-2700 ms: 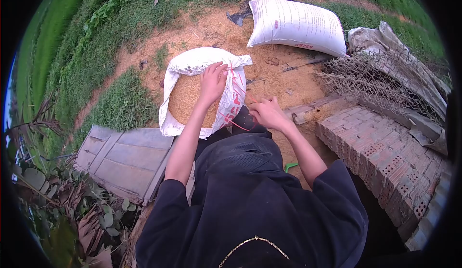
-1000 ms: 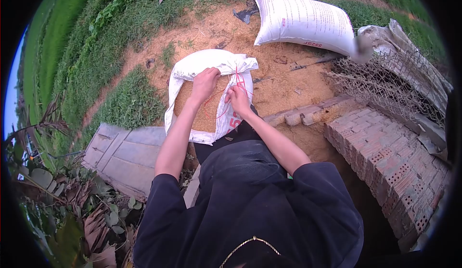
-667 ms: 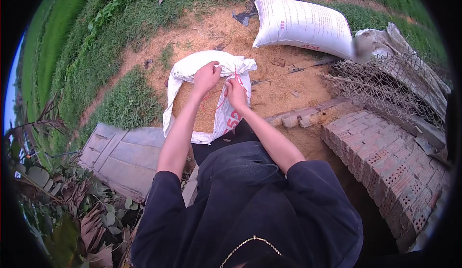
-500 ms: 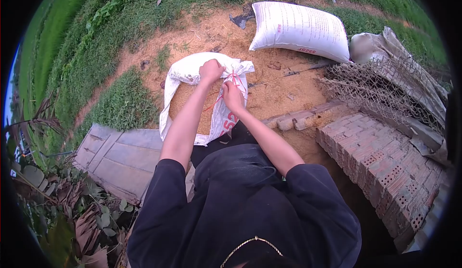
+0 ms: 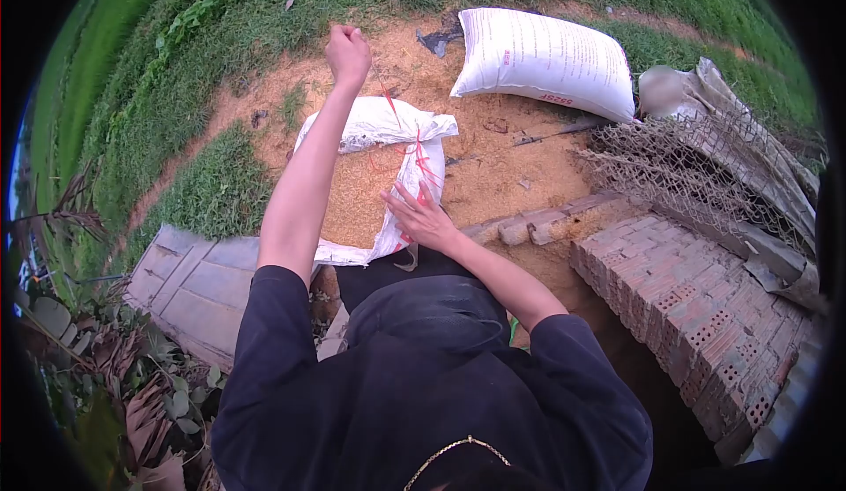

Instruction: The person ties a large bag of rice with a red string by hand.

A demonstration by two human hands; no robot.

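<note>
Left grip (image 5: 348,50) holds red string (image 5: 386,96) high above open sack (image 5: 370,121).

Sandy ground (image 5: 502,169), open sack (image 5: 379,116), full sack (image 5: 542,55), bricks (image 5: 696,306)

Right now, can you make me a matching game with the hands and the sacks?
1 left hand
2 right hand
3 open sack
4 shut sack

a lying flat, farther away
b raised, gripping the red string
c holds tan grain
d spread on the open sack's side

Pairs: 1-b, 2-d, 3-c, 4-a
</note>
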